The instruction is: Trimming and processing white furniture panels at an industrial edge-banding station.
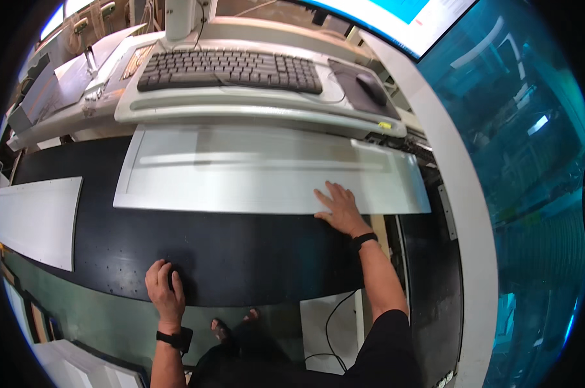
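Note:
A long pale metal panel (240,174) lies on the black work surface (253,258), running under the keyboard shelf. My right hand (339,210) rests near its front edge toward the right end, fingers spread, palm down, gripping nothing. By the front edge of the black surface, my left hand (165,291) is closed with bent fingers. Something dark shows between its fingers and thumb; what it is cannot be made out. Each wrist wears a dark band. At the left end of the surface a second, shorter white panel (37,220) lies separately.
Above the long panel, a white shelf (195,103) carries a black keyboard (227,70) and a mouse (371,87) on a dark pad. A screen (396,19) hangs at the top. Blue translucent sheeting (531,161) stands at the right. White profiles (79,365) sit lower left.

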A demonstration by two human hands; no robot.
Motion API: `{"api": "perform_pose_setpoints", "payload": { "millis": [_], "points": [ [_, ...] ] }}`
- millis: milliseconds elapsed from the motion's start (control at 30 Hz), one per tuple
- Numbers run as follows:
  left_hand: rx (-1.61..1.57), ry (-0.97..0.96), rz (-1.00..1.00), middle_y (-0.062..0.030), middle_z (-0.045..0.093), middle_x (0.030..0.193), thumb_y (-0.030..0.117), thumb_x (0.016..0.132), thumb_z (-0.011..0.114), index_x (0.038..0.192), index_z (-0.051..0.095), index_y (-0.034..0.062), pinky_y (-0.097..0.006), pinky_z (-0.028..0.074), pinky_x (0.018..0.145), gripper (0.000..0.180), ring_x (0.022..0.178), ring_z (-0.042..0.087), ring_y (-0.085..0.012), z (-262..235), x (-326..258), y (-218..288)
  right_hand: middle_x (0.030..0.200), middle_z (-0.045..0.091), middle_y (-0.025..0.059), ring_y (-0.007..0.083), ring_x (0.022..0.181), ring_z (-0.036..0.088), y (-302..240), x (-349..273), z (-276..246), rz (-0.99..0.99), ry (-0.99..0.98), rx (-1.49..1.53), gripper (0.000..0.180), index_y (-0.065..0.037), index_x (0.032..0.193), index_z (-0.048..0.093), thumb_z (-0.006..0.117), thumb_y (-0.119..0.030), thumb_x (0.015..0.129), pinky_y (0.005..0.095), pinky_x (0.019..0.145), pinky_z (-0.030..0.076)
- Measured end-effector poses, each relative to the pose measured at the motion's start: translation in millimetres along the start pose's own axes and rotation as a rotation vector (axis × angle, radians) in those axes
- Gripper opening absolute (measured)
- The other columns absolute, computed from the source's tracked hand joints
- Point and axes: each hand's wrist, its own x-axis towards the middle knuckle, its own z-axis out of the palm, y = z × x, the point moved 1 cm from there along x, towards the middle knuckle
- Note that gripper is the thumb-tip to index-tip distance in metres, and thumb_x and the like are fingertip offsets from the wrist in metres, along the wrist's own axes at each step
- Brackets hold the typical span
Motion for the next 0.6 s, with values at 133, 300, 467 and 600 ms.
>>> {"api": "perform_pose_setpoints", "payload": {
  "millis": [133,300,467,600],
  "points": [
    [0.026,0.034,0.087,-0.0163,0.066,0.128,0.011,0.096,0.067,0.121,0.066,0.0047,-0.047,0.045,0.105,0.025,0.121,0.061,-0.0374,12,8,1,0.161,0.040,0.0178,0.0413,0.146,0.038,18,2,5,0.017,-0.022,0.000,0.076,-0.028,0.153,0.052,0.074,-0.056,0.086,0.0642,0.116,0.029],
    [0.042,-0.025,0.112,-0.0164,0.067,0.119,0.010,0.096,0.067,0.115,0.066,0.0017,-0.046,0.048,0.096,0.021,0.110,0.063,-0.0360,6,24,17,0.163,0.038,0.0174,0.0420,0.149,0.035,19,10,-9,0.037,-0.023,0.017,0.070,-0.029,0.156,0.049,0.069,-0.051,0.093,0.0610,0.119,0.028],
    [0.029,0.010,0.152,-0.0152,0.068,0.117,0.010,0.097,0.065,0.113,0.067,0.0016,-0.044,0.048,0.094,0.018,0.106,0.063,-0.0342,8,22,20,0.164,0.037,0.0174,0.0422,0.150,0.033,20,5,-9,0.060,-0.050,0.053,0.069,-0.029,0.156,0.049,0.068,-0.053,0.094,0.0618,0.121,0.025],
    [0.021,0.027,0.147,-0.0159,0.067,0.117,0.009,0.095,0.066,0.110,0.067,0.0015,-0.044,0.048,0.094,0.017,0.106,0.063,-0.0355,5,19,21,0.163,0.037,0.0179,0.0430,0.150,0.033,15,1,-7,0.066,-0.055,0.038,0.069,-0.027,0.155,0.050,0.069,-0.052,0.093,0.0624,0.121,0.025]
  ]
}}
